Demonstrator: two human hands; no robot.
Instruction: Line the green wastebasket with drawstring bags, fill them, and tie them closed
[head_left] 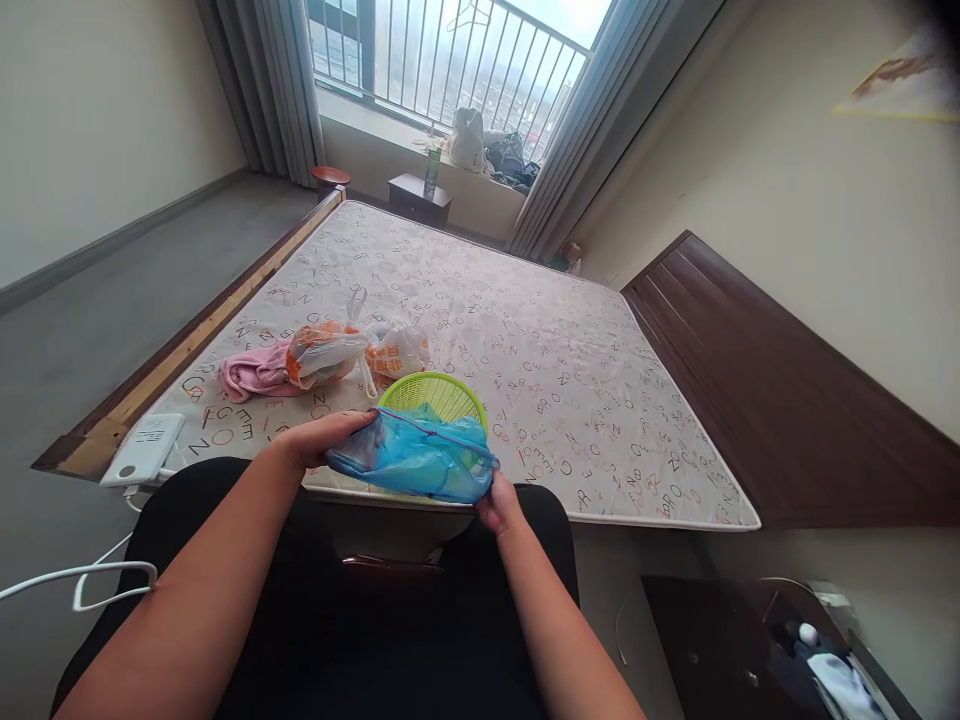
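A blue translucent plastic bag with a purple drawstring is stretched between my two hands, just above the near edge of the mattress. My left hand grips its left end, and my right hand is closed on its lower right corner. Directly behind the bag, partly covered by it, a lime green basket rests on the mattress. What the bag holds cannot be made out. Left of the basket lie an orange and white plastic bag, a second white plastic bag and a pink cloth.
A white power bank with cables sits at the mattress's near left corner. The dark headboard rises on the right. A dark nightstand stands at lower right. Beyond the bed are a small table and a red stool.
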